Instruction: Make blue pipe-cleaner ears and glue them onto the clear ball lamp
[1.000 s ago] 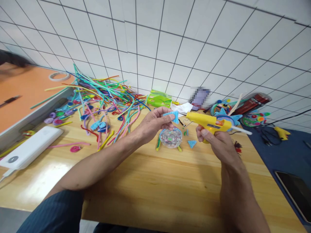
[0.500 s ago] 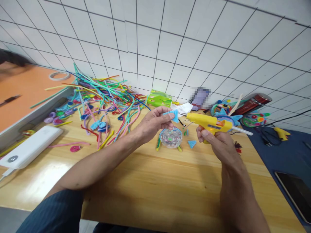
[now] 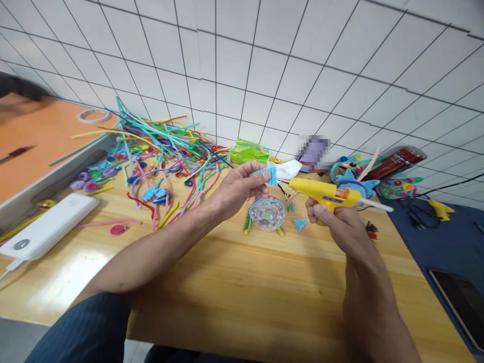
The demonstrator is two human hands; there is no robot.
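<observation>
Between the thumb and fingers of my left hand [image 3: 242, 185] is a small blue ribbed piece [image 3: 269, 176], which looks like pipe cleaners joined side by side. My right hand [image 3: 335, 219] grips a yellow hot glue gun [image 3: 321, 192], with a pale glue stick [image 3: 374, 204] jutting from its back end. The gun's metal nozzle points left and sits at the right edge of the blue piece; whether it touches I cannot tell. Below the hands, a round clear container [image 3: 266, 214] rests on the table near yellow-handled scissors. To its right lies a blue ribbed triangle [image 3: 300, 224].
A heap of colourful pipe cleaners [image 3: 162, 141] spreads along the wall at left. A white power bank [image 3: 51, 227] lies front left. At right are a red flask [image 3: 397, 164], decorated crafts [image 3: 401, 187], a second yellow glue gun [image 3: 440, 209] and a dark tablet [image 3: 459, 305].
The blue piece has turned slightly in my left fingers, and the nozzle now sits a little lower along its right edge. My right hand keeps its hold on the glue gun.
</observation>
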